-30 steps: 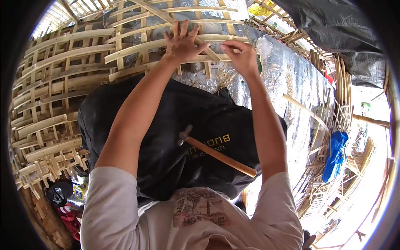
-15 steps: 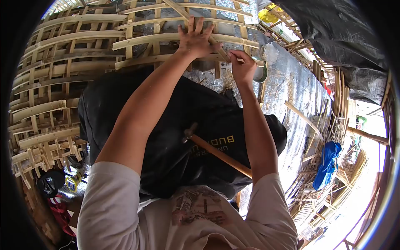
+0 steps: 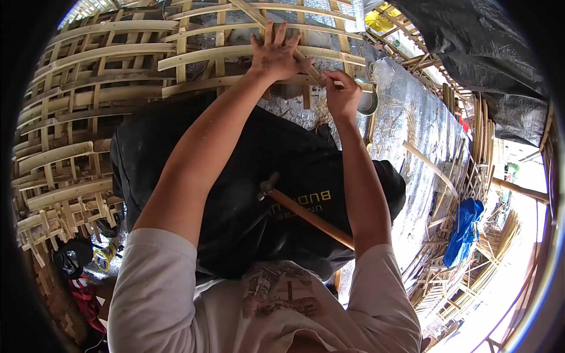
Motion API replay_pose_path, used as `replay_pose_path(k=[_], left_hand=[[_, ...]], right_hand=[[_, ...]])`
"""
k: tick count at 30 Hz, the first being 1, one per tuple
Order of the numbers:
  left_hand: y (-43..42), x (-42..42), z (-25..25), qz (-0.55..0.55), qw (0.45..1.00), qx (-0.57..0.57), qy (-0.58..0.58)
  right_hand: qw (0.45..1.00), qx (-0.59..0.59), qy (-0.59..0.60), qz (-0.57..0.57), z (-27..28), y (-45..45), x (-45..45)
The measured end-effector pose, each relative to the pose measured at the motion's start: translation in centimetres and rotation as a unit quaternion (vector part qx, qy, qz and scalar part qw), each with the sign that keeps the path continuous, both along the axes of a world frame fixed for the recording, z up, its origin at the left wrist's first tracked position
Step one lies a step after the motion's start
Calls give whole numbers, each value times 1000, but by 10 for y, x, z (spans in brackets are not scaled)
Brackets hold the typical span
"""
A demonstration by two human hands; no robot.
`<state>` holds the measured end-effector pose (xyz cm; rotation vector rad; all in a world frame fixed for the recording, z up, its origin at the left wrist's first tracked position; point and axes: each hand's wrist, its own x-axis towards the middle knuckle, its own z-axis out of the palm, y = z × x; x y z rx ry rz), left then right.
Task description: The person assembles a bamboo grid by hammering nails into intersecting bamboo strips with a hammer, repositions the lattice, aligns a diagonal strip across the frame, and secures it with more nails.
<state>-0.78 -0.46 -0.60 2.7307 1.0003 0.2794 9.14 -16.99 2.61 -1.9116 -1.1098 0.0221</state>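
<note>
My left hand (image 3: 275, 61) lies with fingers spread on a lattice of pale bamboo strips (image 3: 203, 57), over a diagonal strip (image 3: 250, 10). To its right, my right hand (image 3: 344, 94) is closed in a pinch at the lower end of that diagonal strip. Whether the fingertips grip the strip or something small is too fine to make out. Below both hands, a hammer (image 3: 306, 213) with a wooden handle rests on black cloth (image 3: 235, 217) with yellow lettering. Beside my right hand, a green-edged round roll (image 3: 368, 101) is partly hidden.
More bamboo lattice (image 3: 70, 112) stretches along the left. Silvery sheeting (image 3: 400, 112) covers the surface at right, with a loose bamboo strip (image 3: 429, 166) on it. A blue bag (image 3: 463, 232) and piles of bamboo lie farther right. Black plastic sheeting (image 3: 482, 47) hangs at upper right.
Both hands keep nearly the same place and pose, with only a very slight shift of the view. The hammer still lies on the black cloth.
</note>
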Motion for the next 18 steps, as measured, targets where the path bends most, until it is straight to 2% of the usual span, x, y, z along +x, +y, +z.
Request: replay_pose_path(k=[8,11,14,18], left_hand=[[0,0,-1,-3,1000,8,8],[0,0,1,-2,1000,15,11],[-2,2,-4,5,999,48,7],[-6,3,19,-21,990,128,52]], right_hand=[[998,-4,-61,19,-3,0,-1],[998,19,-51,21,-2,2,-2],[997,12,-73,24,-4,1,0],[998,6,-57,13,-7,0,1]])
